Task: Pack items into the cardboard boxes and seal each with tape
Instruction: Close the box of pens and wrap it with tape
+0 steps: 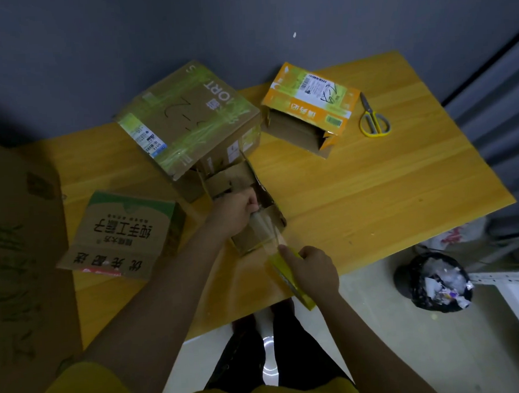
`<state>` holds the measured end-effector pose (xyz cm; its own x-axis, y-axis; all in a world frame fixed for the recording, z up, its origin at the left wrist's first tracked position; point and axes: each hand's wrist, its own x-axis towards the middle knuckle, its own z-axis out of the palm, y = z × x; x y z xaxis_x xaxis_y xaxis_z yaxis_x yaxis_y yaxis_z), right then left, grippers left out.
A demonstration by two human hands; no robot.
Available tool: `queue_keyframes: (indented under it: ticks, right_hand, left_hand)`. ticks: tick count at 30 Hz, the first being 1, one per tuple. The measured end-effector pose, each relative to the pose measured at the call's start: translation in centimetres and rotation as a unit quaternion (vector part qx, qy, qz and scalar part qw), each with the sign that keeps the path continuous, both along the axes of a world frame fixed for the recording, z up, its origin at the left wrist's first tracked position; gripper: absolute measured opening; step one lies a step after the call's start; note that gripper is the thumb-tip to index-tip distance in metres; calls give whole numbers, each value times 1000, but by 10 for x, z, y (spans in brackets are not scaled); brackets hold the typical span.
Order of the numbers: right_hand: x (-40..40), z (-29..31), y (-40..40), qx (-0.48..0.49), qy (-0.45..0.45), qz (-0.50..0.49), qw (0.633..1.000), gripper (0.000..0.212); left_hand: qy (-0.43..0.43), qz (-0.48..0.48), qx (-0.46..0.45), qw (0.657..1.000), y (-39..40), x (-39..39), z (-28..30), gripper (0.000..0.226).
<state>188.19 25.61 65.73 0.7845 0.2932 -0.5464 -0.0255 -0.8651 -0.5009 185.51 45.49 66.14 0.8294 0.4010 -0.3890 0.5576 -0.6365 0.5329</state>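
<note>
Tape (266, 232) stretched btwn both hands

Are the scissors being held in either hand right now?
No. The yellow-handled scissors lie on the table beside the orange box, away from both hands.

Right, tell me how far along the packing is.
Done: none visibly sealed. In hand: left hand holds tape on the small box; right hand grips the yellow tape roll. Left: orange box lies open; scissors untouched.
</note>
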Motion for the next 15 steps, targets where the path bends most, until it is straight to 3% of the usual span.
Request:
queue_keyframes:
  ticks: [15]
  right_hand:
    - [8, -5, -4, -44, 1, 18, 999, 56]
  left_hand:
    - [0, -30, 12, 999, -7, 0, -2, 10]
